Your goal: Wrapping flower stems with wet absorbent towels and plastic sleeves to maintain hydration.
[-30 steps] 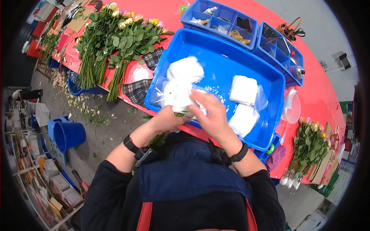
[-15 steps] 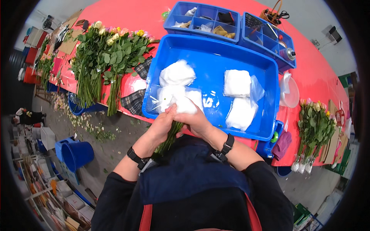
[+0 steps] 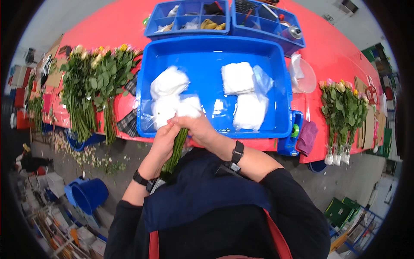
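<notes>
A bunch of green flower stems [image 3: 176, 156] runs from between my hands down toward my body, its far end hidden against the apron. My left hand [image 3: 164, 140] is closed round the stems at the left. My right hand [image 3: 197, 130] closes on the same bunch from the right, its fingers partly hidden. Just beyond the fingertips lie white, wet-looking pads [image 3: 164, 108] in a blue tray [image 3: 211, 45]; whether some white material is wrapped on the stem ends cannot be made out. Two more white pads [image 3: 250, 111] lie at the tray's right, beside clear plastic film [image 3: 262, 80].
Cut roses [image 3: 101, 75] lie along the left of the red table [image 3: 345, 64]. Bunches with bagged stem ends [image 3: 343, 108] lie at the right. Divided blue boxes [image 3: 187, 32] stand behind the tray, a clear tub [image 3: 304, 77] and purple cloth [image 3: 307, 138] beside it. Blue buckets [image 3: 92, 194] stand on the floor.
The view has shifted, so the tray and table sit further left. My hands have drawn closer round the stems, and more of the stems shows below them.
</notes>
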Motion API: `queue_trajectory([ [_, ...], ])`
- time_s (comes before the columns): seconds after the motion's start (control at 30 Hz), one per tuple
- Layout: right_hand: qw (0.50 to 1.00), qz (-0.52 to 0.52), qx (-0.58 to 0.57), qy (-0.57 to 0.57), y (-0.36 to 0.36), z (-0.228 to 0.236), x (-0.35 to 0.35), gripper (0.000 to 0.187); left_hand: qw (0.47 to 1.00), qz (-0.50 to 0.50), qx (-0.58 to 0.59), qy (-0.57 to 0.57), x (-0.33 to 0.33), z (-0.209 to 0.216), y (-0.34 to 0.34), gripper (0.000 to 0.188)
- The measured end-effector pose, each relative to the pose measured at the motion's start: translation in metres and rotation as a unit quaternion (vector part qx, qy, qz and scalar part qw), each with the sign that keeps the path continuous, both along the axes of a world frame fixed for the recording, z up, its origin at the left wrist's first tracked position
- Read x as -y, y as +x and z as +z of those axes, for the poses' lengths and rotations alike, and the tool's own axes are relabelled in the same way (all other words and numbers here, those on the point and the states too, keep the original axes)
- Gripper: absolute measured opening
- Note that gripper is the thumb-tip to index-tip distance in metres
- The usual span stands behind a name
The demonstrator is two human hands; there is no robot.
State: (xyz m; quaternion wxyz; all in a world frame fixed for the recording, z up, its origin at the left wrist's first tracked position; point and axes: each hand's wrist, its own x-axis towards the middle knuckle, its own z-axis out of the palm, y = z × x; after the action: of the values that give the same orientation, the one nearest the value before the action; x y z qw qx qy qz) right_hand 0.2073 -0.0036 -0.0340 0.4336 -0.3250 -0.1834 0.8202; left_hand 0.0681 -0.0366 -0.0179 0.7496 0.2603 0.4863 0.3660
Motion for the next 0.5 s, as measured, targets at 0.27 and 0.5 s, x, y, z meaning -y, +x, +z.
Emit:
queue_trajectory([
  [0.27, 0.993, 0.107, 0.037, -0.028, -0.01, -0.005, -0.021, 0.03, 0.998, 0.01, -0.059, 0.025, -0.012, -0.007, -0.019, 0.026],
  [0.5, 0.884, 0.034, 0.421, 0.203, -0.018, -0.029, -0.05, 0.023, 0.996, 0.046, -0.067, 0.035, -0.044, 0.015, -0.113, 0.03],
])
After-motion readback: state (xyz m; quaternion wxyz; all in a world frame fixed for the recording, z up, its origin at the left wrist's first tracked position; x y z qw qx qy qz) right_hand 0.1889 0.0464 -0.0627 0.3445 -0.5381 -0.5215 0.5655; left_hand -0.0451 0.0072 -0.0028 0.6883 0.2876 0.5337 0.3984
